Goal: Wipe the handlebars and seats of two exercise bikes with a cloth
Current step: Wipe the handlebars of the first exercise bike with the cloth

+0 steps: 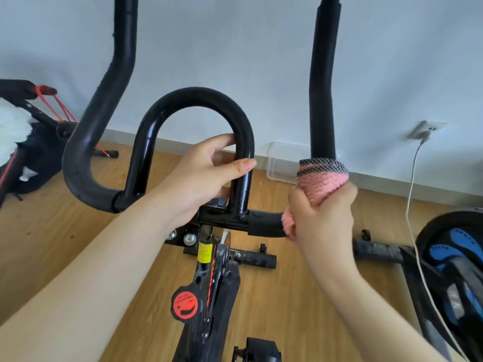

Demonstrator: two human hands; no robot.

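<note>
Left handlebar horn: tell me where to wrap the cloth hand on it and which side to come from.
Grip the left horn on its foam sleeve at the low bend, where it curves up from the crossbar. Come from the near side, fingers curling over the top, as the right hand does with the cloth on the right horn. The tube is round and padded, so a full wrap should sit well.

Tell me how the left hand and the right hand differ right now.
The left hand grips the glossy centre loop bare; the right hand grips the pink cloth wrapped round the padded right handlebar. The left hand's thumb shows pinching across the tube; the right hand's fingers are curled in a fist round the cloth. Both hold the same bike's bars.
</note>
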